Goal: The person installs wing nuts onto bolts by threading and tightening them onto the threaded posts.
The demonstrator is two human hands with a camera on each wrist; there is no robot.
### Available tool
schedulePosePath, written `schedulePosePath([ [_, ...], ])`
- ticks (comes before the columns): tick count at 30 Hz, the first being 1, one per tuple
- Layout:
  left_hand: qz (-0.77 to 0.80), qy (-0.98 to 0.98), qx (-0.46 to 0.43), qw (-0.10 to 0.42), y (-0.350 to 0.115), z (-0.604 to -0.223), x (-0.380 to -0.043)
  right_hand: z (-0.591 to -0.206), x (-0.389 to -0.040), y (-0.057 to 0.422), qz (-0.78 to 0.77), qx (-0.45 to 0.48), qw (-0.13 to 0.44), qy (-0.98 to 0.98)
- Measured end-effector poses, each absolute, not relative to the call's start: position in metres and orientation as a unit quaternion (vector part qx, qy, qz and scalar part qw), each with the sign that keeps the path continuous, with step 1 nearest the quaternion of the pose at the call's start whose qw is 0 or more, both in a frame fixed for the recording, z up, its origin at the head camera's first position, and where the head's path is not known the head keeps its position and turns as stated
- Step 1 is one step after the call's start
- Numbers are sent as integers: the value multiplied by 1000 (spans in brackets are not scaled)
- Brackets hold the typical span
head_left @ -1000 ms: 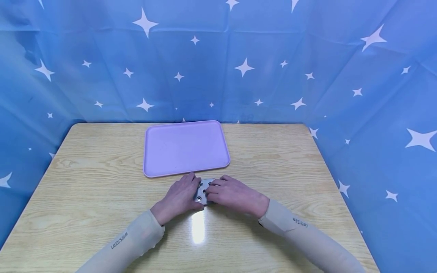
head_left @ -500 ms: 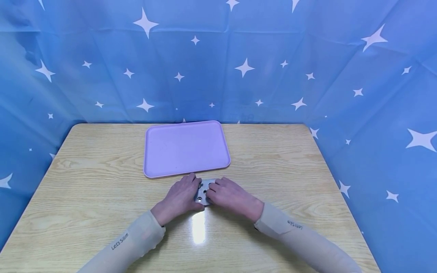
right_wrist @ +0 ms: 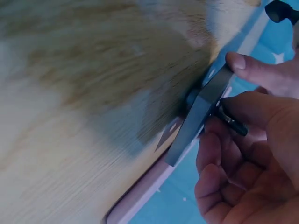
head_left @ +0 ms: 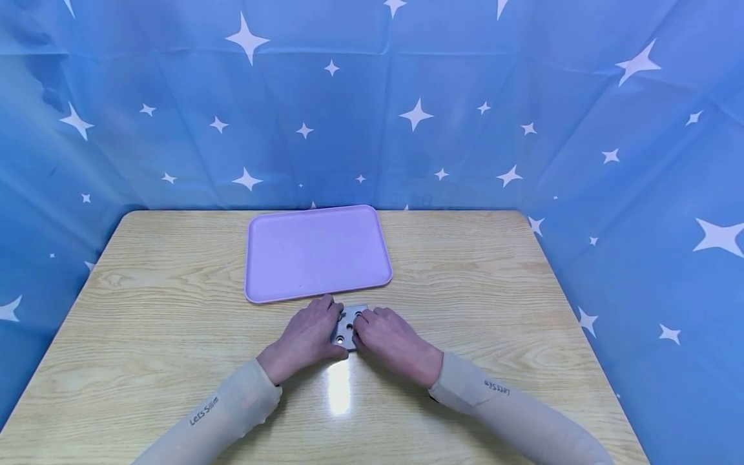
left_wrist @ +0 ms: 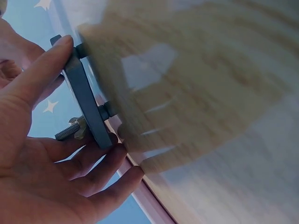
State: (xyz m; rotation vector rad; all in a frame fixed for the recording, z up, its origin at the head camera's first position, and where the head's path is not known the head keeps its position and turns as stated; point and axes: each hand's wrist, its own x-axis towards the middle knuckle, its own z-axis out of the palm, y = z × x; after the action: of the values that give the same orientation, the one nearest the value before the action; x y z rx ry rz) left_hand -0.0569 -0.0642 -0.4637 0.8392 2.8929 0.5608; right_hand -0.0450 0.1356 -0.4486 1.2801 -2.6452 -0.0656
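A grey metal plate with several round holes (head_left: 349,327) lies between the hands on the table. My left hand (head_left: 308,332) grips its left part, thumb at the near edge and fingers at the far side. In the left wrist view, a wing nut (left_wrist: 81,127) sits on a threaded bolt (left_wrist: 67,132) beside those fingers, and black stubs (left_wrist: 109,110) show under the plate. My right hand (head_left: 389,337) bends over the right part. In the right wrist view, its thumb and forefinger pinch a dark bolt (right_wrist: 234,125) at the plate; its base is hidden.
A purple tray (head_left: 316,255) lies just beyond the plate, its near rim close to the left fingertips. The wooden table (head_left: 145,323) reaches back to a blue curtain (head_left: 372,97) with white stars.
My right hand has turned at the wrist and its forearm has swung a little left and down, with fingers more curled. The left hand and plate have stayed put.
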Motion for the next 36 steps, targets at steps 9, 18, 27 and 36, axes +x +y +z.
schedulePosePath([
  [9,176,944,277,37,-66,-463,-58,-429,-57,153,-17,502,46,-864],
  [18,174,946,270,50,-64,-463,-59,-428,-59,157,-94,574,63,-811],
  [27,167,947,271,48,-63,-462,-59,-435,-58,153,-94,556,91,-821],
  [36,173,946,271,51,-63,-461,-58,-448,-55,149,-84,532,157,-828],
])
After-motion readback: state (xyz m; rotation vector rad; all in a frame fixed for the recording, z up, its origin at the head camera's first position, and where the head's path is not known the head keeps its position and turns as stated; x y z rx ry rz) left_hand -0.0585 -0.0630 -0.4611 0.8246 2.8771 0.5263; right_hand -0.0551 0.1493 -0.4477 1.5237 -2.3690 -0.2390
